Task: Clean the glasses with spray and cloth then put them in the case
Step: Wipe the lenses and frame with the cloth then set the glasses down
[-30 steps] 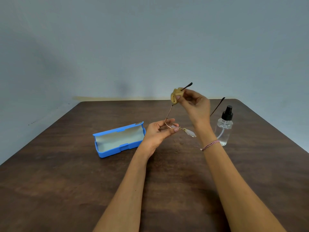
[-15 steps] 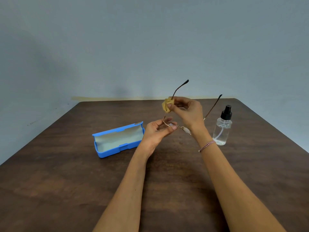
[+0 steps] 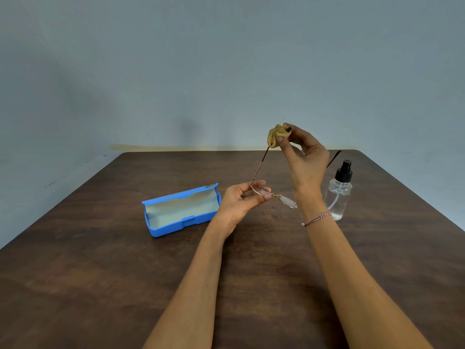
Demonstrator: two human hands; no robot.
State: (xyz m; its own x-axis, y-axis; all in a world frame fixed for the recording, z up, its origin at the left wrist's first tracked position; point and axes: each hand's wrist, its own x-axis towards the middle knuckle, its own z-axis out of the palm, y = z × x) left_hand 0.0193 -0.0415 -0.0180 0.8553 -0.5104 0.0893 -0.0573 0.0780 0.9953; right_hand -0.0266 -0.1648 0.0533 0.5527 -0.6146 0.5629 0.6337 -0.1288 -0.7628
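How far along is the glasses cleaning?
Done, apparently: spraying; the spray stands aside, the case lies open. In hand: the left hand holds the glasses by a lens rim; the right hand pinches the cloth round a temple tip. Left: glasses into the case.

Gold-rimmed glasses aloft; yellow cloth bunched round temple tip; blue case open; spray bottle upright

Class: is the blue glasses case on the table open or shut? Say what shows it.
Open. The case has its two halves swung apart, and the pale lining inside shows, with nothing lying in it.
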